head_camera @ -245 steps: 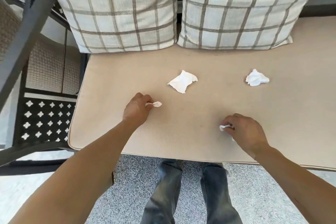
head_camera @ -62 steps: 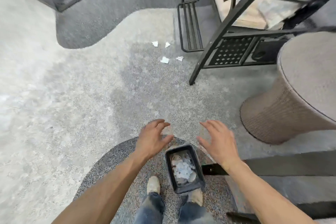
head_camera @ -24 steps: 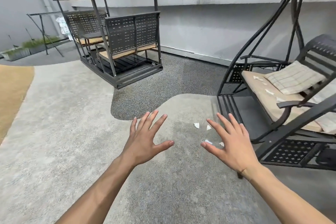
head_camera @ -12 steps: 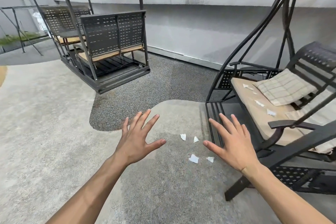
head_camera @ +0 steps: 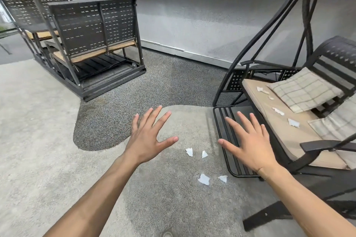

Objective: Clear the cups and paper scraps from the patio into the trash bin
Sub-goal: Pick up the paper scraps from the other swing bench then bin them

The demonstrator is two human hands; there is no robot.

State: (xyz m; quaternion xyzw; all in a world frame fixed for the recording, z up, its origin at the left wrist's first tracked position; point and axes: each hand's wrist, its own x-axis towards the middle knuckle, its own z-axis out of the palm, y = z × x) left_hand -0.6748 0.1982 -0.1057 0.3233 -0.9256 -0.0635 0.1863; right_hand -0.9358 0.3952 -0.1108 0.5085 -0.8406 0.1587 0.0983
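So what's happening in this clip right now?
A person is clearing paper litter from a patio. Both hands are empty: the left hand and right hand are held out with fingers spread. Four paper scraps lie on the ground just ahead, beside the swing seat's footrest. More scraps sit on the swing's tan cushion. No trash bin is in view.

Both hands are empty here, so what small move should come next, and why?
Probably lower the right hand to the nearest scrap on the floor: four scraps lie just ahead between both open hands, and the left hand holds nothing either.
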